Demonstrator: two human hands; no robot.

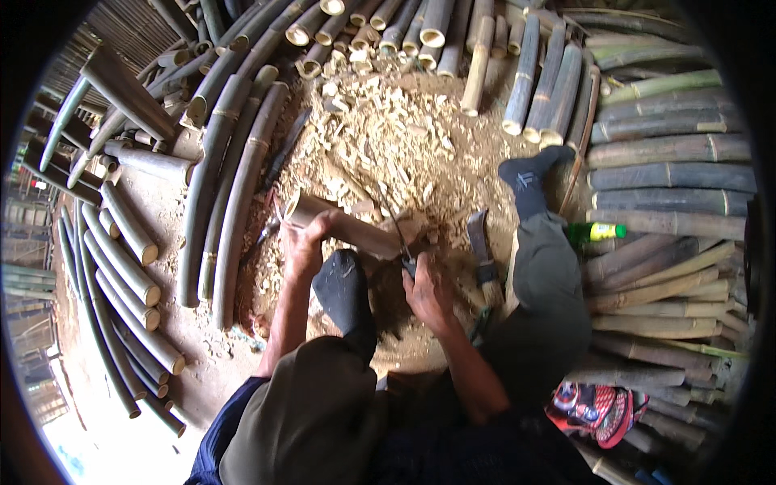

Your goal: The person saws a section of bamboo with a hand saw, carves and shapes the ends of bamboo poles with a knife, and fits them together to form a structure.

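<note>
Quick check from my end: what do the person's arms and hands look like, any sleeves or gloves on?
Both hands, left hand and right hand, are bare: no gloves, rings or watch visible. The forearms are bare too, with no sleeves showing down to the lower edge of the picture.

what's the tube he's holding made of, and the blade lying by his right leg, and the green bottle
Tube: looks like bamboo, a hollow pale cut end and a dull brown-grey skin, like the poles around. The left hand grips it.
Blade: probably steel, dull grey and worn, broad and flat; the handle's material is unclear.
Bottle: likely plastic, glossy green with a yellow band; glass cannot be ruled out.
</note>
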